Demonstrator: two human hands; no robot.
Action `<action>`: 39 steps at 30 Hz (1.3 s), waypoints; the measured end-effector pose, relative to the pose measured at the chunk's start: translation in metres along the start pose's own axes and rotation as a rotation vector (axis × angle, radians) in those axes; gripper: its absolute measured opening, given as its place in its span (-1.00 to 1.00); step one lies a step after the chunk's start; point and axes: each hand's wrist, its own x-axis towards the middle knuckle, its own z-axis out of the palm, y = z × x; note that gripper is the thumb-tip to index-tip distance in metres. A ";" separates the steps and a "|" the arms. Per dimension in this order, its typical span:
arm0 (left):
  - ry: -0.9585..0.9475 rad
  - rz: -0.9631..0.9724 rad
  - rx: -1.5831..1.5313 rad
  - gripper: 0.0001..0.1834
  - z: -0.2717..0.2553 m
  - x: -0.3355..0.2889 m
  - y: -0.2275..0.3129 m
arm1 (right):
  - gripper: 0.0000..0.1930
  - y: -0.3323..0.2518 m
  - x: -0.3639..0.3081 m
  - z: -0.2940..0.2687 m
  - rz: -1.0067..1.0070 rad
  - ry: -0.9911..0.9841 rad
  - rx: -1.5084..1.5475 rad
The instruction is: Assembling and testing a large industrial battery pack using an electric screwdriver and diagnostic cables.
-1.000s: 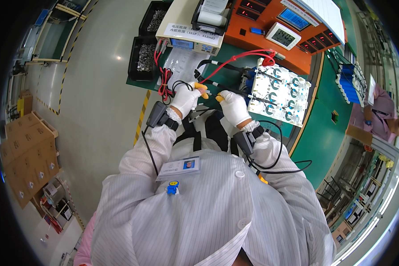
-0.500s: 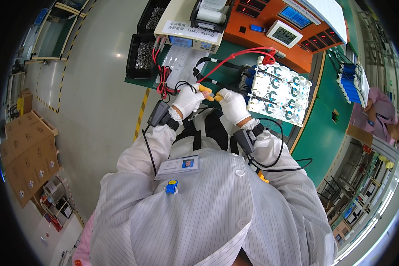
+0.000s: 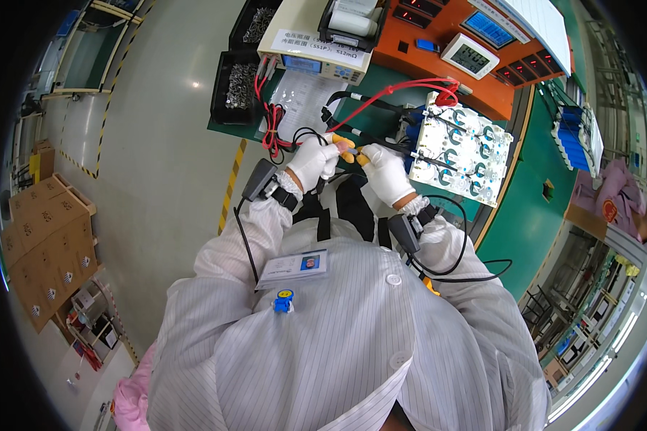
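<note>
My left hand (image 3: 313, 164), in a white glove with yellow-orange fingertips, is closed in a pinch close to the table's near edge. Opposite it, my right hand (image 3: 385, 174), gloved the same way, is closed too, its fingertips nearly meeting the left's. Something small and pale seems to sit between the fingertips; its kind is too small to tell. Red leads (image 3: 272, 131) in a bundle and a thin black wire lie beside my left hand. To the right of my right hand rests a white battery module (image 3: 461, 149) with round cells, black cables and a red clip.
A bench meter (image 3: 302, 65) stands beyond my hands, with black bins (image 3: 236, 90) of small metal parts to its left. An orange instrument box (image 3: 424, 61) carries a white digital clock (image 3: 470, 56). Another person's pink sleeve (image 3: 617, 201) and a blue pack (image 3: 576, 136) are at the right.
The whole view has shifted slightly, so the bench sits a bit further right. Both hands keep their pinch, fingertips close together. The other person's arm at the right has moved.
</note>
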 end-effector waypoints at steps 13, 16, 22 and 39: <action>-0.025 -0.051 -0.036 -0.81 -0.016 -0.002 0.001 | -0.88 -0.005 -0.008 0.005 0.161 0.111 0.064; -0.019 -0.056 -0.012 -0.81 -0.015 -0.004 0.002 | -0.86 -0.009 -0.006 0.004 0.180 0.140 0.079; 0.002 -0.060 0.003 -0.81 -0.017 -0.006 0.002 | -0.84 -0.009 -0.003 0.005 0.257 0.126 0.159; 0.209 0.179 0.396 -0.81 -0.001 -0.003 0.007 | -0.84 -0.006 -0.001 0.004 0.156 0.139 0.119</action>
